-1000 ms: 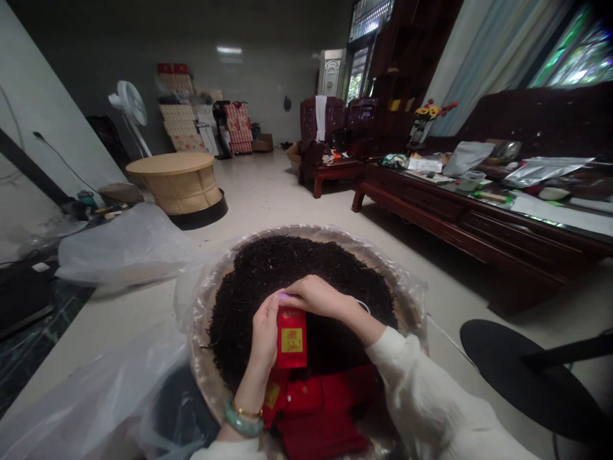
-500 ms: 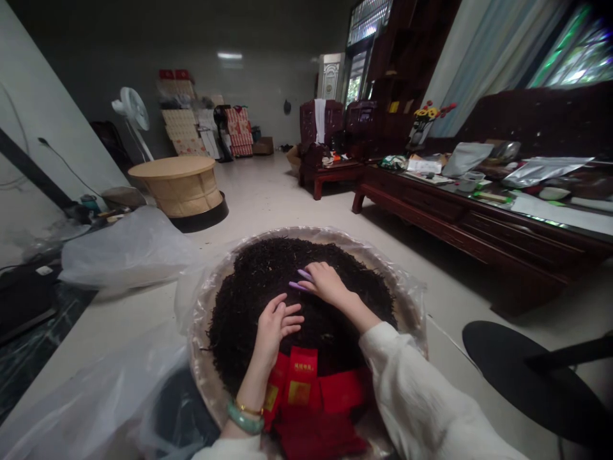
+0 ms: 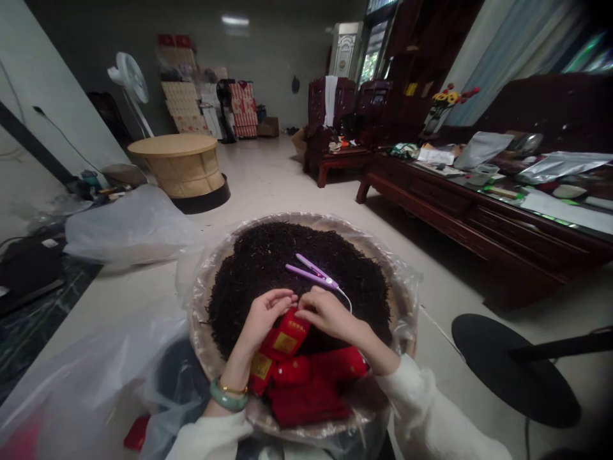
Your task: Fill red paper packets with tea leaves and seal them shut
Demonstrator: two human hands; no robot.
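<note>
Both hands on one red pouch (image 3: pixel 286 337) over the near side of the tray (image 3: pixel 197 306): left hand (image 3: pixel 261 316) pinches its top edge, right hand (image 3: pixel 325 313) pinches the mouth beside it. Purple sealer (image 3: pixel 311 273) lies free on the tea (image 3: pixel 268 255), just beyond the hands. Stack (image 3: pixel 311 399) of red pouches at the near rim, so some look done; most of the tea looks left

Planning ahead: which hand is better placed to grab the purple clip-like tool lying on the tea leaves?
Likely the right hand: it is nearest the purple clip-like tool, while the left hand holds the red rectangular packet.
</note>
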